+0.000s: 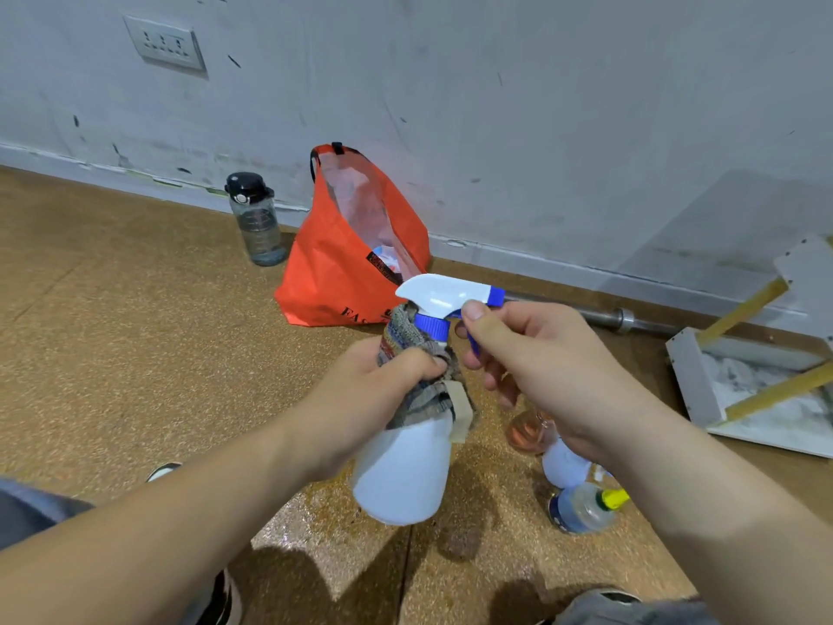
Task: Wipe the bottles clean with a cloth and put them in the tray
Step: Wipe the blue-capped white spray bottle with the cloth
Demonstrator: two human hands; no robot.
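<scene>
My left hand (pixel 383 390) clenches a striped cloth (pixel 414 345) around the neck of a white spray bottle (pixel 405 471), held above the speckled brown floor (pixel 112 331). My right hand (pixel 541 354) pinches its trigger head. An orange bag (pixel 324 272) and a water bottle (pixel 257 223) stand against the scuffed grey wall (pixel 541 106). The white tray (pixel 685 376) lies to the right.

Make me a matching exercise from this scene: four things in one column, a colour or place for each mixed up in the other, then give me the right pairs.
Things:
1 spray bottle
2 cloth
3 bag
4 water bottle

Descriptions:
A orange, open at the top
B black lid, dark see-through body
C bunched round a bottle's neck
D white body, blue collar

Pairs: 1-D, 2-C, 3-A, 4-B
</scene>
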